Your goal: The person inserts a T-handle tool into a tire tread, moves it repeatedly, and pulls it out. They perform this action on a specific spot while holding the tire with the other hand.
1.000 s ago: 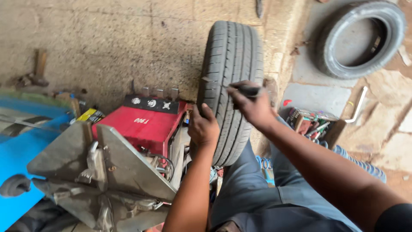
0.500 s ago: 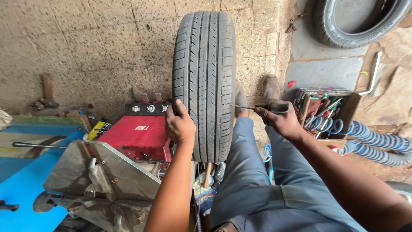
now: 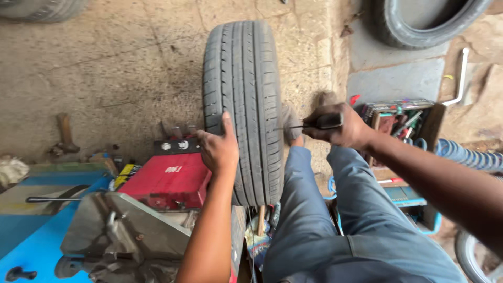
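Observation:
A black car tyre (image 3: 243, 84) stands upright in front of me, tread facing me. My left hand (image 3: 219, 148) rests flat against its lower left tread and sidewall. My right hand (image 3: 338, 127) is closed around the dark handle of a thin metal pick tool (image 3: 309, 124), whose tip points left at the tyre's right edge. My knees in grey-blue trousers (image 3: 335, 220) sit below the tyre.
A red machine box (image 3: 167, 178) and grey metal plate (image 3: 120, 230) stand at the lower left beside a blue platform (image 3: 26, 230). An open toolbox (image 3: 401, 118) and blue coiled hose (image 3: 466, 154) lie on the right. Another tyre (image 3: 419, 21) and a bent wrench (image 3: 460, 78) lie at the upper right.
The view has shifted so the tyre sits centred. My right hand came off the tread and drew back to the tyre's right side with the tool; my left hand stays on the tread.

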